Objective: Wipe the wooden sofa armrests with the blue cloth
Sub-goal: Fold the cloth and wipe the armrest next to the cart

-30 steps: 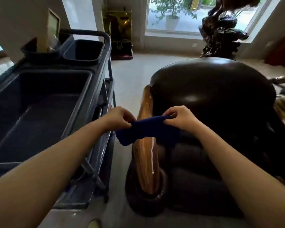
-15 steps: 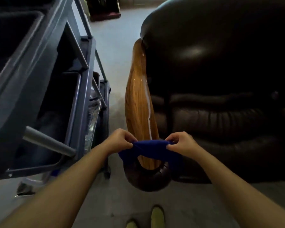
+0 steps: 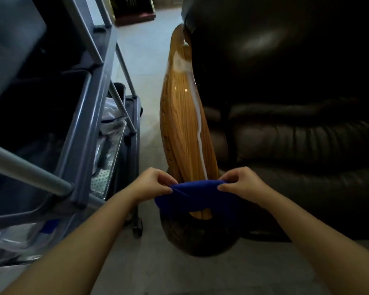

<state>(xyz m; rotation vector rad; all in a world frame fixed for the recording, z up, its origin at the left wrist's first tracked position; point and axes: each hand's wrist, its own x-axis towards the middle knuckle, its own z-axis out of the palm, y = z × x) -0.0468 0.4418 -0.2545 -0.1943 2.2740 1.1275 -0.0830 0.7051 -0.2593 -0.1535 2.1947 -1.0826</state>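
A glossy wooden armrest (image 3: pixel 184 124) runs along the left side of a dark leather sofa (image 3: pixel 296 103), away from me. The blue cloth (image 3: pixel 195 195) is stretched across the armrest's near end, just above its dark rounded front. My left hand (image 3: pixel 152 184) pinches the cloth's left end and my right hand (image 3: pixel 240 184) pinches its right end. A bright streak of reflected light runs down the wood.
A grey cleaning cart (image 3: pixel 79 124) with tubs and metal bars stands close on the left; its castor (image 3: pixel 137 227) is near the armrest base. A narrow strip of pale floor (image 3: pixel 145 67) separates cart and sofa. Plastic-wrapped items sit on the cart's lower shelf (image 3: pixel 107 150).
Both hands have drawn the cloth along the armrest toward its near end. My view has tilted down and moved closer; since half a second ago the hands have barely shifted.
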